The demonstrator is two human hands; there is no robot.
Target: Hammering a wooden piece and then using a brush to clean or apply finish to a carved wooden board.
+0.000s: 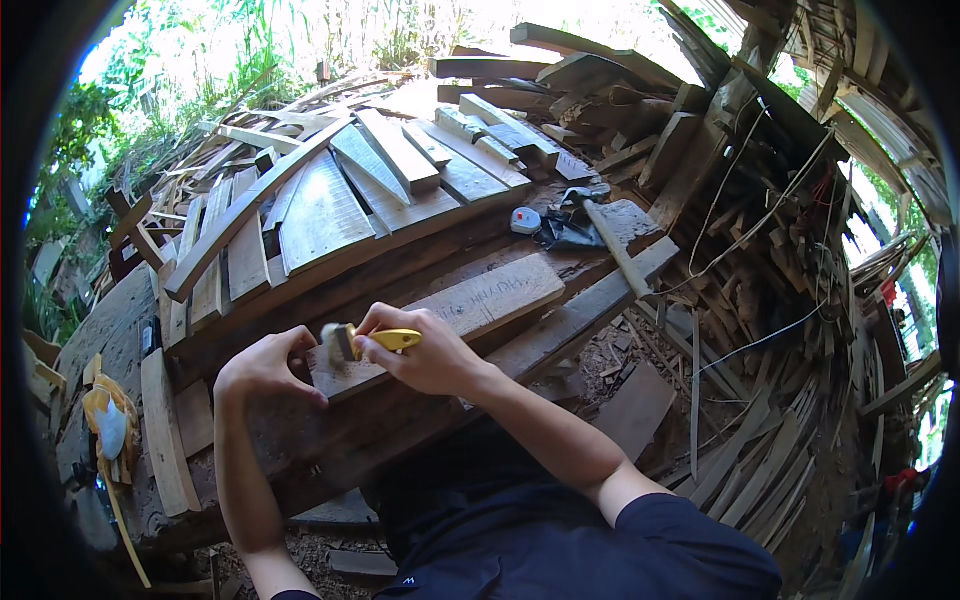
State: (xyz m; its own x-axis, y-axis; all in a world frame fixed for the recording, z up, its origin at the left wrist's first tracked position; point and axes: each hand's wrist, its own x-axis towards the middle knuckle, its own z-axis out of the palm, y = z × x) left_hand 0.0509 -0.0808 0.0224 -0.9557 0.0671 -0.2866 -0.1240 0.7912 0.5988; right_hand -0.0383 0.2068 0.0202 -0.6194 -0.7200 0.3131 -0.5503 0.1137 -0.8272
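Note:
A short, thick wooden board [490,296] with dark handwriting on its upper face lies slantwise across the workbench in front of me. My left hand [262,368] grips its near left end, thumb on the front edge and fingers bent over the far side. In my right hand [430,352] is a paintbrush [400,339] with a yellow handle, held between thumb and fingers. Its pale bristles point left and touch or hover just over the board's left end, close to my left fingers; I cannot tell which.
Planks [325,215] lie side by side at the back of the bench. A tape measure [525,221] rests by a black plastic bag [568,232]. A long beam [590,307] runs along the near right. Stacked scrap wood [790,290] fills the right side, with loose cords across it.

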